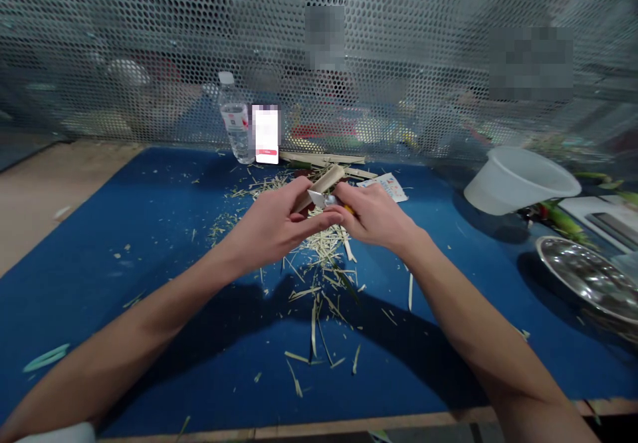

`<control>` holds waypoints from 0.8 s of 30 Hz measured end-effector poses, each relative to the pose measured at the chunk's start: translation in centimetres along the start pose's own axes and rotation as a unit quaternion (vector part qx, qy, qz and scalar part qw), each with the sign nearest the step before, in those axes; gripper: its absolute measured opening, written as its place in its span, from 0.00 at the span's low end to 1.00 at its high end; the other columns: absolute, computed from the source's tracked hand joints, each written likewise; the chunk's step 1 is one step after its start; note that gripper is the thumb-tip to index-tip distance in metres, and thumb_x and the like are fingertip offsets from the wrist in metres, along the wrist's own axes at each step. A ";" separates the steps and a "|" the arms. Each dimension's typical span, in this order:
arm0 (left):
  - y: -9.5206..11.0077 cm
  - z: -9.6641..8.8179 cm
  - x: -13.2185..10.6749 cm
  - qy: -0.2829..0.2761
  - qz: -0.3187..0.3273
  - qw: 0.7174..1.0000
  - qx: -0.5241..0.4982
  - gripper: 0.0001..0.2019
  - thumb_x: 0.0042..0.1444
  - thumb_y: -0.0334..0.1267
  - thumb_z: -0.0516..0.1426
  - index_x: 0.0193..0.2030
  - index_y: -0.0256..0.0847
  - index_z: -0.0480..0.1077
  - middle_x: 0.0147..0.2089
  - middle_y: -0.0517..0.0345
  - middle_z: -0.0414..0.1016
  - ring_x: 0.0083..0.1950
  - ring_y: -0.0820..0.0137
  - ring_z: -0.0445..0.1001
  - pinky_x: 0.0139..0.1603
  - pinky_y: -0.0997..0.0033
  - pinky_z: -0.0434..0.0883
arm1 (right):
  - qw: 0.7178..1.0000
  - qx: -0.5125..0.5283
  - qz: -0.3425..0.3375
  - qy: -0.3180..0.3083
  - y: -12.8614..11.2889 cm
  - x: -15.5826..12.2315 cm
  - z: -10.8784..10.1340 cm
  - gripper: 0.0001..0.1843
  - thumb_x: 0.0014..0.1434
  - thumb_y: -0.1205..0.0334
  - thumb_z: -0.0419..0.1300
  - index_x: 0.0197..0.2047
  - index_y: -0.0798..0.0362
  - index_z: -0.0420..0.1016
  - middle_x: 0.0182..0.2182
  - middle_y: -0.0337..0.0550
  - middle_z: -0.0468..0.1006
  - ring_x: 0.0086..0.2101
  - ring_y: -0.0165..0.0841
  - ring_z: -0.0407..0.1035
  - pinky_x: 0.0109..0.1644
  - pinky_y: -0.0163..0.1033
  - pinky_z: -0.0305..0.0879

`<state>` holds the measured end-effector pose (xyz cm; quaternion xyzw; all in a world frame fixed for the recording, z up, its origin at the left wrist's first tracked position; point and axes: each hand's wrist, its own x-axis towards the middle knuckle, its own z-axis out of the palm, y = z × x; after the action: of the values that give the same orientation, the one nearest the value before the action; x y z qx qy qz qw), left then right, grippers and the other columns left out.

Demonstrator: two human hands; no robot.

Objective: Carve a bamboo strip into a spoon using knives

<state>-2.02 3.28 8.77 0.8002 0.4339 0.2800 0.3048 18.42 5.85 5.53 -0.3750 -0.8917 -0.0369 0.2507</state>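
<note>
My left hand is wrapped round a pale strip of bamboo, whose far end sticks out up and to the right. In my right hand is a utility knife with a yellow part on its handle. The blade points left and lies against or just over the strip; exact contact I cannot tell. My left thumb or a finger reaches close to my right fingertips. Beneath both hands, thin pale shavings are heaped and scattered over the blue mat.
A water bottle and a lit phone stand at the back by a perforated metal screen. Longer strips and a printed packet lie behind my hands. Rightward are a white bucket and a steel tray.
</note>
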 end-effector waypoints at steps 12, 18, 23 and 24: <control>0.2 -0.2 0.8 -0.022 -0.048 0.993 -0.102 0.18 0.56 0.54 0.59 0.35 0.39 0.65 0.26 0.66 0.57 0.25 0.78 0.53 0.24 0.75 0.53 | 0.992 -0.104 0.012 0.072 -0.2 0.4 0.5 0.23 0.69 0.44 0.40 0.33 0.51 0.65 0.23 0.39 0.73 0.20 0.28 0.59 0.26 0.37 0.43; -0.1 -0.1 0.9 -0.027 -0.063 0.992 -0.104 0.19 0.56 0.55 0.58 0.38 0.39 0.67 0.26 0.65 0.57 0.25 0.77 0.53 0.23 0.75 0.52 | 0.987 -0.131 0.010 0.091 -0.1 0.6 0.7 0.20 0.69 0.49 0.43 0.34 0.51 0.66 0.23 0.39 0.75 0.19 0.29 0.61 0.25 0.38 0.43; 0.2 -0.3 0.9 -0.023 -0.076 0.991 -0.108 0.20 0.55 0.57 0.58 0.37 0.39 0.67 0.24 0.66 0.56 0.24 0.78 0.51 0.23 0.75 0.52 | 0.986 -0.137 0.019 0.095 -0.4 0.5 0.9 0.18 0.69 0.50 0.44 0.34 0.51 0.66 0.24 0.40 0.76 0.20 0.28 0.63 0.25 0.38 0.43; 0.3 -0.3 0.9 -0.023 -0.077 0.991 -0.110 0.20 0.55 0.57 0.58 0.36 0.39 0.67 0.24 0.66 0.56 0.24 0.78 0.51 0.23 0.75 0.52 | 0.986 -0.139 0.024 0.093 -0.5 0.5 0.9 0.18 0.69 0.50 0.44 0.34 0.51 0.66 0.24 0.40 0.76 0.21 0.28 0.63 0.25 0.38 0.43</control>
<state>-1.68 4.03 9.37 0.7325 0.4532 0.2833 0.4217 17.41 6.08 5.03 -0.4226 -0.8413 -0.1897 0.2787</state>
